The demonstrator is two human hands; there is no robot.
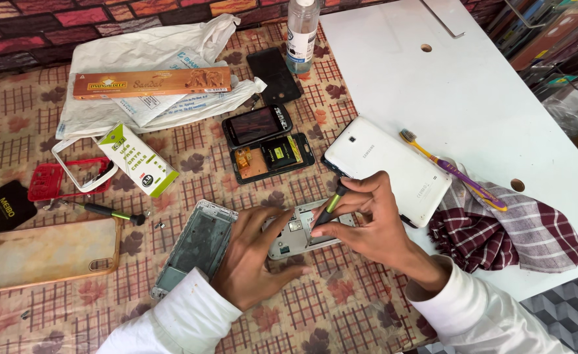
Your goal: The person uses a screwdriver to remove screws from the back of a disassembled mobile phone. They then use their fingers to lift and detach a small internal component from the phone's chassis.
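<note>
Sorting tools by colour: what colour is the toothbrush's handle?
Purple, with yellow ends, on the toothbrush; head view.

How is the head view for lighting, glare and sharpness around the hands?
Head view: bright, even daylight; white tabletop nearly blown out, soft shadow under the right hand; left hand, screwdriver and opened phone are sharp; faint reflection on the dark phone screen; slight wide-angle stretch at the edges.

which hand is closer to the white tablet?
Right. The right hand holds a screwdriver right beside the white tablet, its knuckles nearly at the tablet's lower edge. The left hand rests farther left, on the opened phone.
</note>
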